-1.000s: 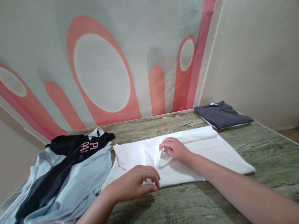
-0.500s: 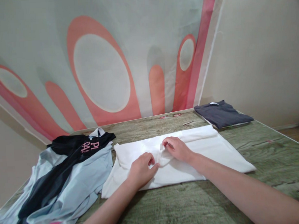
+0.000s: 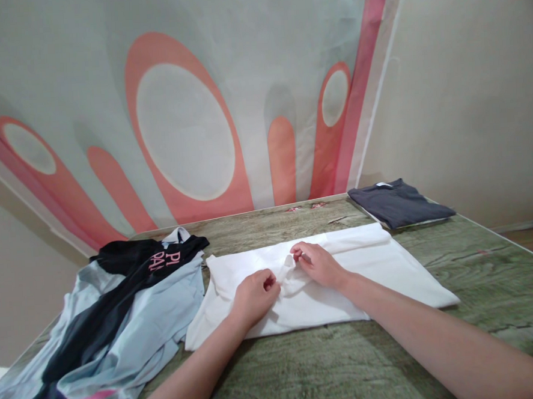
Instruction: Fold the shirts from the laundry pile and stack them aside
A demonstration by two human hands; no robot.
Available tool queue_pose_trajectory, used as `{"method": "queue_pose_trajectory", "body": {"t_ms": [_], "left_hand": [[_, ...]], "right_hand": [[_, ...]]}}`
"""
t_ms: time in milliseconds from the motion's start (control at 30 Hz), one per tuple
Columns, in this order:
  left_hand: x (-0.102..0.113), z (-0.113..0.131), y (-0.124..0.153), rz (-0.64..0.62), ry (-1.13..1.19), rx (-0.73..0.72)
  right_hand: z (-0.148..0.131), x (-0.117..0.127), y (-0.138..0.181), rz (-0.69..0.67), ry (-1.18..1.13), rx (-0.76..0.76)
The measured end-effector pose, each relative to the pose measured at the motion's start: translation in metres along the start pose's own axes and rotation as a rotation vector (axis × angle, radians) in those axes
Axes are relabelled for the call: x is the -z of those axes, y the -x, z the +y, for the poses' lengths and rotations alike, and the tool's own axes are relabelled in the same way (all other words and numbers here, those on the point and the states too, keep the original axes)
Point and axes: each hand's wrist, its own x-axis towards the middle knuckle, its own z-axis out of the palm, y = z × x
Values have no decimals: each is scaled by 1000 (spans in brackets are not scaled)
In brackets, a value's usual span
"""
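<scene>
A white garment (image 3: 388,273), folded into a wide flat shape, lies on the wood-grain table in front of me. My left hand (image 3: 256,293) is closed at its middle, thumb and fingertips pinching a raised bit of the white cloth. Just to the right, my right hand (image 3: 318,264) pinches the same gathered cloth between thumb and forefinger. A small loose fold stands up between the two hands. Part of the garment is hidden under my hands and forearms.
Left of the garment lies a loose heap of clothes, with a black garment with pink letters (image 3: 131,280) and a light blue one (image 3: 139,327). A folded dark grey shirt (image 3: 400,203) lies at the table's (image 3: 501,281) back right. A patterned wall covering (image 3: 250,74) rises behind.
My left fingers have closed onto the white cloth, and the fold between my hands is drawn up more. My right hand has stayed nearly in place. The view has shifted slightly.
</scene>
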Motion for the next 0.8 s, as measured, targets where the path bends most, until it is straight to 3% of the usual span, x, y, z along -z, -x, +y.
{"method": "queue_pose_trajectory", "body": {"t_ms": [133, 400, 600, 800], "left_hand": [[10, -10, -3, -38, 242, 16], [19, -29, -11, 4, 751, 296], [17, -30, -12, 68, 867, 293], [18, -33, -14, 77, 887, 305]], "right_hand": [[1, 0, 0, -7, 17, -3], [0, 1, 0, -10, 62, 79], [-13, 6, 0, -143, 61, 286], [-24, 6, 2, -164, 121, 285]]}}
